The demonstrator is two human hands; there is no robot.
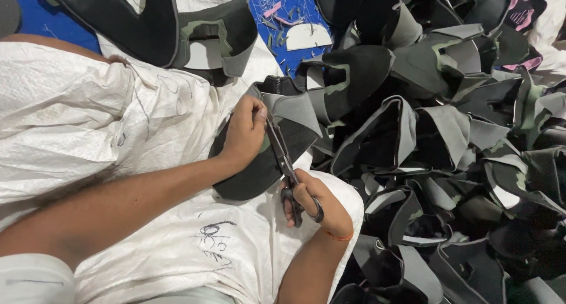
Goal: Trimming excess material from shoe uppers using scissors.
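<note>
My left hand point(244, 130) presses down on a black and grey shoe upper point(253, 174) that lies on a white woven sack point(147, 121) over my lap. My right hand point(315, 204) grips the handles of dark metal scissors point(283, 159). The scissor blades point up along the edge of the shoe upper, right beside my left thumb. A thin orange thread circles my right wrist.
A large heap of black, grey and green shoe uppers point(448, 139) fills the right side. More uppers point(177, 27) lie at the top left on the sack. A blue surface point(283, 9) at the top holds thread scraps and a white cut piece point(308, 36).
</note>
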